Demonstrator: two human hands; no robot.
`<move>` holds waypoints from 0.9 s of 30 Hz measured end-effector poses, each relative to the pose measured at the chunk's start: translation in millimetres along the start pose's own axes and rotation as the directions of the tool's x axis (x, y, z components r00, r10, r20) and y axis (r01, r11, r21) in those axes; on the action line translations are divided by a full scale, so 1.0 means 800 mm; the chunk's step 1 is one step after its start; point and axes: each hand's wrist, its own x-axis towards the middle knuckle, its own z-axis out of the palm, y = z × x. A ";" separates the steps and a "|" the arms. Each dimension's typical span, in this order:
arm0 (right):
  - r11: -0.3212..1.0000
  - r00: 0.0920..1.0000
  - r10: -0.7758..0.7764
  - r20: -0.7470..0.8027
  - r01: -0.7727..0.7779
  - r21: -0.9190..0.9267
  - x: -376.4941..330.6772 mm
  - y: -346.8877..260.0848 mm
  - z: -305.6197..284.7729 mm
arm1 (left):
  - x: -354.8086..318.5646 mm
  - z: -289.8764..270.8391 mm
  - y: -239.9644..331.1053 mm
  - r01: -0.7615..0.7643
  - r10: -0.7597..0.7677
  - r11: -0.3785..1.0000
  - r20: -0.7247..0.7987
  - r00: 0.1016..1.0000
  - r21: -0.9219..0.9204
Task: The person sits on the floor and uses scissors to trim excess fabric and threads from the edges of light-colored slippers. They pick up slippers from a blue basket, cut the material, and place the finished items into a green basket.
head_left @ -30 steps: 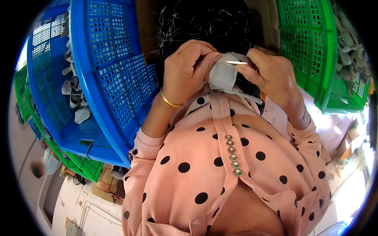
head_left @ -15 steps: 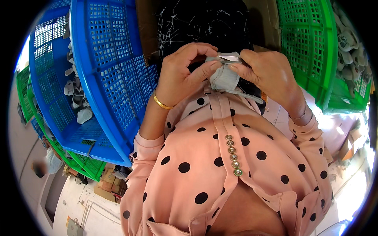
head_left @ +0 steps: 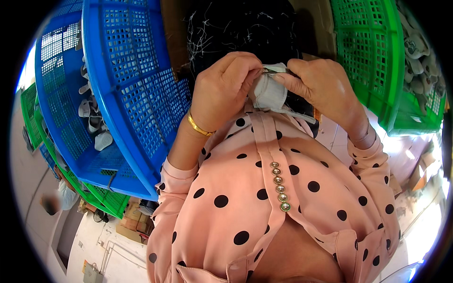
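Note:
A pale grey-white stitched piece (head_left: 270,95), apparently a shoe upper with a narrow strap, is up in front of my chest. My left hand (head_left: 221,92) is closed, pinching its upper left edge between thumb and fingers. My right hand (head_left: 325,89) is closed at the other side, around a small tool with a thin metal blade (head_left: 269,71). The blade points left across the top of the piece, close to my left fingertips. The tool's handle is hidden in my right palm, so its exact kind does not show.
Black cloth (head_left: 240,28) strewn with loose white thread ends lies beyond my hands. Tall blue crates (head_left: 137,89) stand at the left, one containing several white shoes (head_left: 103,140). A green crate (head_left: 363,56) with more pale shoes (head_left: 415,49) is at the right. Another person (head_left: 66,194) is far left.
My left fingers have closed in on the piece's edge, the thumb now tucked by the fingertips. The blade, shown broad and shiny before, now looks narrower. My right hand has barely moved.

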 end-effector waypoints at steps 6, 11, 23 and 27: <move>0.999 1.000 -0.012 -0.012 0.012 -0.032 0.000 0.001 -0.001 | -0.002 0.005 -0.001 -0.016 0.016 1.000 -0.008 1.000 0.021; 0.993 0.995 -0.082 -0.054 0.077 -0.090 0.002 0.004 0.005 | -0.005 0.012 -0.006 0.014 -0.013 1.000 -0.053 0.999 0.019; 0.968 0.934 0.067 -0.352 0.025 0.251 0.003 0.021 0.010 | -0.045 0.030 -0.034 0.632 -0.372 0.451 0.511 0.775 -0.630; 0.974 0.976 -0.132 -0.170 0.160 0.162 0.010 0.004 -0.018 | 0.000 0.017 -0.057 0.553 0.001 0.575 0.677 0.736 -0.603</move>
